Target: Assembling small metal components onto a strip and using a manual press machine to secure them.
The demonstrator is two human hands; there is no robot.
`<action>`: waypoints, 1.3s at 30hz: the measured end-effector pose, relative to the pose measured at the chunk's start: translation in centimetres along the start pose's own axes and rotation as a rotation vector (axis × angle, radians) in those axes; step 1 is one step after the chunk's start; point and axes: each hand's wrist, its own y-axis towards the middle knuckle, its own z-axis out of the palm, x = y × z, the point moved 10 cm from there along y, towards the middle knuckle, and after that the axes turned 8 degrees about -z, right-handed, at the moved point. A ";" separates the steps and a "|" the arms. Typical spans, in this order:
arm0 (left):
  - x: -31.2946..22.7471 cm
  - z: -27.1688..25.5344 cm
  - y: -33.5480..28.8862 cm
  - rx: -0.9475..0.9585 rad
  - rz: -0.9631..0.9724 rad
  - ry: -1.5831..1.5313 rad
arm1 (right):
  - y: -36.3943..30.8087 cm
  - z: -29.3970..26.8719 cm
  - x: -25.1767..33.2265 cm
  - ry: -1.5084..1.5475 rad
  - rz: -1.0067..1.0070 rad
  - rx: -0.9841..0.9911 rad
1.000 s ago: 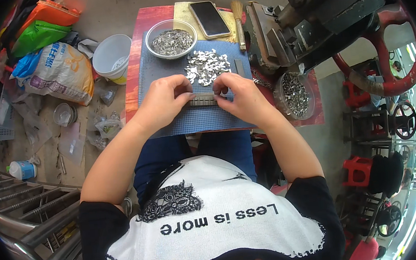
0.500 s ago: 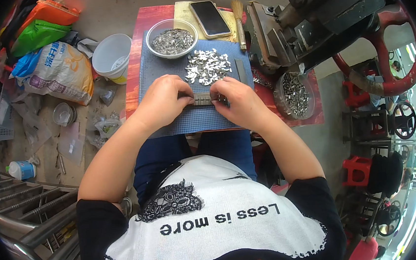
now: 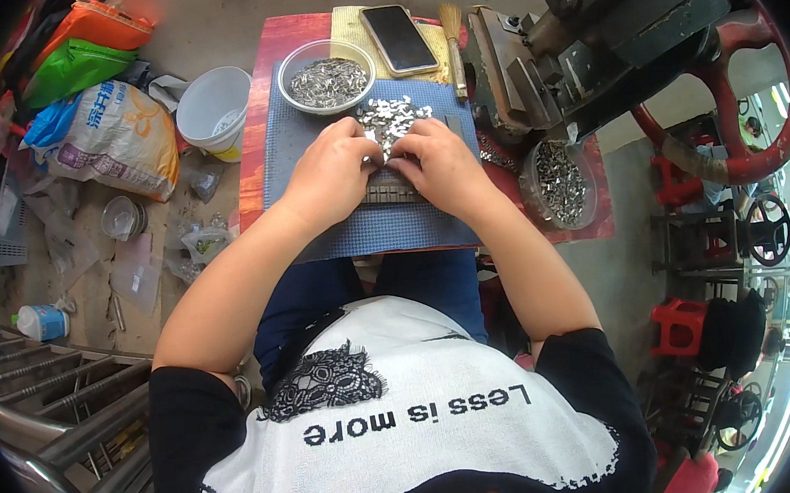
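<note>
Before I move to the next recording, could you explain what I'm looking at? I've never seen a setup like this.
There is no robot here: a person works with a bare left hand and right hand. The view comes from the left of two wide cameras worn on the head, looking down, so straight edges bend near the rim.

A blue mat lies on a red tabletop. On the mat are a clear bowl of small metal parts, a pile of white and silvery pieces and a slotted metal bar. Beyond are a phone and a brush.

The fingertips nearly meet at the pile's near edge, just beyond the bar. Whether either grip holds a piece is too small to tell.
</note>
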 end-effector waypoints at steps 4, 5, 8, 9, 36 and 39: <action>-0.1 -0.8 0.0 -0.036 0.007 -0.004 | -0.1 -0.7 0.2 -0.003 -0.017 -0.034; -0.5 -0.9 0.1 -0.040 0.016 -0.001 | -0.2 -1.0 0.3 -0.004 -0.017 -0.033; -1.0 -0.4 0.4 -0.032 0.011 0.020 | -0.8 -1.8 -0.2 0.100 0.094 -0.056; -1.0 -0.1 0.4 -0.021 -0.005 0.039 | -1.1 -1.7 -0.4 0.174 0.156 -0.045; -0.8 -0.7 -2.4 0.147 0.010 -0.062 | -1.0 -0.5 -0.4 0.017 0.090 -0.084; -0.5 -0.9 -2.3 0.122 -0.024 -0.040 | -0.8 0.3 -0.6 -0.040 0.063 -0.068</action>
